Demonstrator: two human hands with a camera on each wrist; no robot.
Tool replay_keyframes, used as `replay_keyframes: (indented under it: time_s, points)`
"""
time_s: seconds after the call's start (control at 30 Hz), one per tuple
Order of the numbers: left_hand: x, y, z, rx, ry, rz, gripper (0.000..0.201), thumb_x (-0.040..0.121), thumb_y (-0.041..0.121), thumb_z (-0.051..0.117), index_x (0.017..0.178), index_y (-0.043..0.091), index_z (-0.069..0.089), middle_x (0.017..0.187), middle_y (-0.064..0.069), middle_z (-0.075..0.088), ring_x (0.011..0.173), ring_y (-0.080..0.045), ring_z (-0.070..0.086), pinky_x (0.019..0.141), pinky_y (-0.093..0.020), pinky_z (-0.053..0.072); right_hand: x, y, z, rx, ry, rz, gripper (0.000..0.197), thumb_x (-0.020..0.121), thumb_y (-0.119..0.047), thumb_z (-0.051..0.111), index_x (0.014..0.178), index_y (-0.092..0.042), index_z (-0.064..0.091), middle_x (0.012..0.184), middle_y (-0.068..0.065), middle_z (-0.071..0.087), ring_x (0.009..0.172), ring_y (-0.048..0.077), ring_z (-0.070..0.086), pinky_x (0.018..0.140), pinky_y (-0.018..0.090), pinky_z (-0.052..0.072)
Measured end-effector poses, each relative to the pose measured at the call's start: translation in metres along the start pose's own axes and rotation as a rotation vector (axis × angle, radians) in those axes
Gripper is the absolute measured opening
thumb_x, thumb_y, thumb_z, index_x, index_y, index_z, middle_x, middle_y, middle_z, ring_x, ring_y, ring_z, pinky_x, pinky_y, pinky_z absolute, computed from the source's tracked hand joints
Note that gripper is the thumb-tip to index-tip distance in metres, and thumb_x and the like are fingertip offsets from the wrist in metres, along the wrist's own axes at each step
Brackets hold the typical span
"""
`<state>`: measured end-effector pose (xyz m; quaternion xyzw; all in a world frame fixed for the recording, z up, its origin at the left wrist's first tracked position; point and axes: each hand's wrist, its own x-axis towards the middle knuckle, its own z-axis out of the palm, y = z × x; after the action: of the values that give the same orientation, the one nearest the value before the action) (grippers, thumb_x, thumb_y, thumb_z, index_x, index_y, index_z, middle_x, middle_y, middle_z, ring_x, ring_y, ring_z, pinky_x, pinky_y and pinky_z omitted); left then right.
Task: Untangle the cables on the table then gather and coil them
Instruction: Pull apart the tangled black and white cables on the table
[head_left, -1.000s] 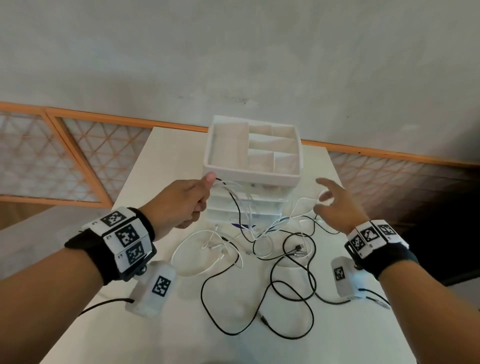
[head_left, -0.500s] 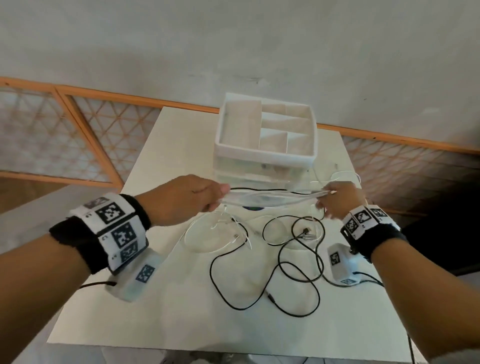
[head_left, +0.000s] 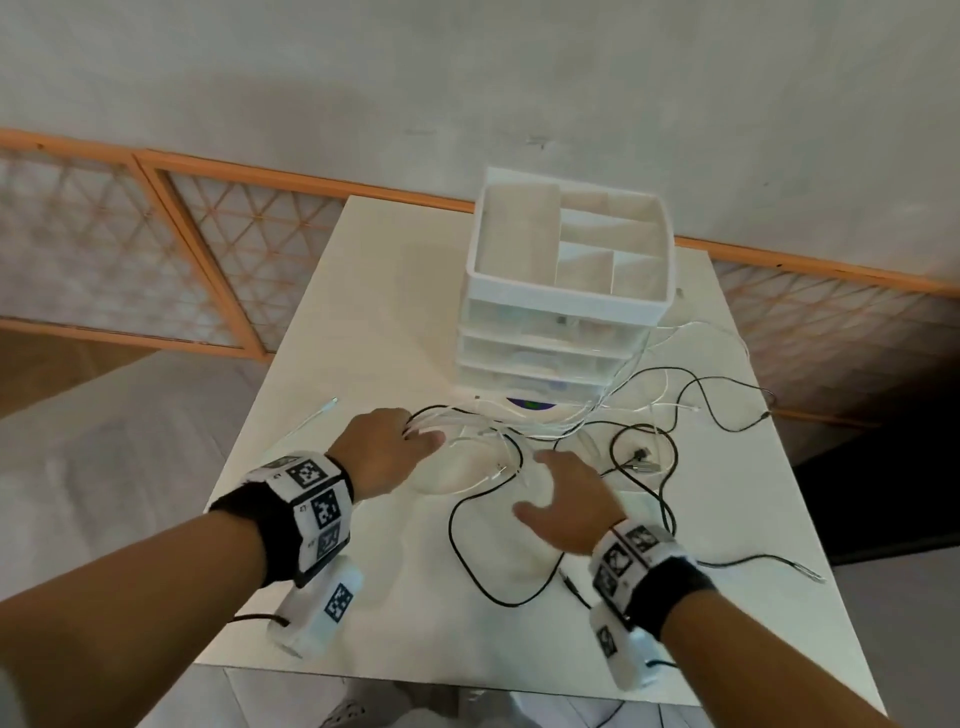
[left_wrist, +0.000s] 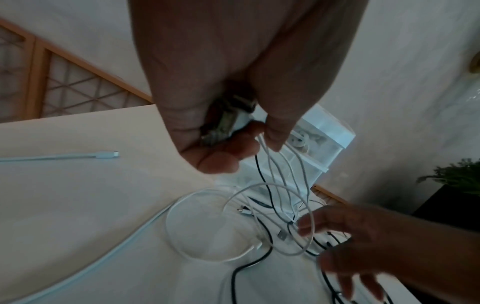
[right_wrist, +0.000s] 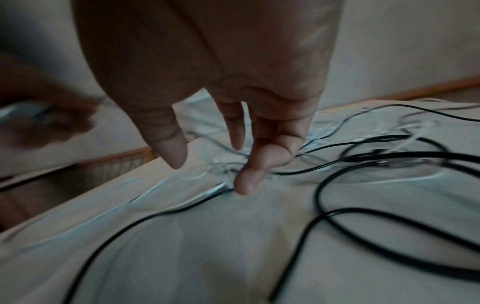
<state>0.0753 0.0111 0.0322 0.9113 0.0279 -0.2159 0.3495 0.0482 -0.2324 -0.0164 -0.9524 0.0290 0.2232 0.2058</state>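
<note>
1. Two hands over one tangle: left hand (head_left: 387, 451) pinching several strands of the white cable (left_wrist: 281, 164) above the table (head_left: 363, 291); right hand (head_left: 563, 506) spread and empty, just above the black cable (head_left: 488, 587).
2. Best to keep that pinch firm and, with the free hand, lift black loops off white ones singly. No yanking, or knots likely to tighten.
3. Drawer organiser (head_left: 566, 299) behind the tangle: top compartments bare; drawer contents unclear.

My left hand (head_left: 387, 451) grips looped white cables (head_left: 470, 434); black cable (head_left: 644, 457) sprawls right of that grip, under my spread right hand (head_left: 569, 506).
</note>
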Motion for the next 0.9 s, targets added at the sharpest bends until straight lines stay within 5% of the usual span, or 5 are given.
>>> replay_keyframes:
  time_s: [0.1, 0.23, 0.47, 0.67, 0.9]
  points:
    - [0.004, 0.009, -0.004, -0.175, 0.106, -0.024, 0.041, 0.093, 0.040, 0.056, 0.073, 0.006, 0.060, 0.064, -0.008, 0.067, 0.049, -0.023, 0.058, 0.053, -0.027, 0.045, 0.004, -0.027, 0.003, 0.082, 0.009, -0.066, 0.017, 0.093, -0.043, 0.061, 0.096, -0.026, 0.062, 0.115, 0.001, 0.067, 0.107, 0.022, 0.065, 0.097, 0.033, 0.049]
    - [0.008, 0.018, -0.016, -0.487, 0.189, 0.041, 0.036, 0.093, 0.045, 0.055, 0.086, 0.012, 0.068, 0.078, -0.010, 0.070, 0.051, -0.024, 0.055, 0.052, -0.032, 0.045, -0.001, -0.065, -0.050, 0.213, 0.167, -0.226, 0.024, 0.099, -0.035, 0.054, 0.083, -0.026, 0.069, 0.071, -0.006, 0.073, 0.056, -0.002, 0.063, 0.074, 0.028, 0.056]
    - [0.006, 0.035, -0.018, -0.745, 0.022, 0.213, 0.027, 0.104, 0.026, 0.041, 0.091, 0.008, 0.055, 0.076, -0.007, 0.063, 0.045, -0.018, 0.039, 0.043, -0.026, 0.035, -0.034, -0.125, -0.154, 0.411, 0.632, -0.514, 0.016, 0.097, -0.032, 0.062, 0.086, -0.026, 0.073, 0.063, -0.015, 0.062, 0.055, 0.002, 0.050, 0.058, 0.019, 0.042]
    - [0.016, 0.002, -0.015, -0.627, -0.013, 0.111, 0.030, 0.103, 0.025, 0.045, 0.079, 0.011, 0.054, 0.068, -0.006, 0.055, 0.043, -0.015, 0.043, 0.038, -0.023, 0.034, -0.047, -0.120, -0.201, 0.675, 1.109, -0.471, 0.018, 0.090, -0.036, 0.063, 0.074, -0.033, 0.070, 0.064, -0.008, 0.062, 0.058, 0.021, 0.053, 0.060, 0.044, 0.049]
    - [0.017, 0.025, -0.052, -0.845, 0.015, 0.001, 0.023, 0.103, 0.025, 0.048, 0.087, 0.012, 0.056, 0.078, -0.008, 0.063, 0.054, -0.017, 0.046, 0.044, -0.024, 0.034, -0.050, -0.094, -0.184, 0.373, 0.609, -0.413, 0.021, 0.085, -0.011, 0.069, 0.075, -0.030, 0.075, 0.069, 0.000, 0.070, 0.050, 0.011, 0.046, 0.049, 0.020, 0.037]
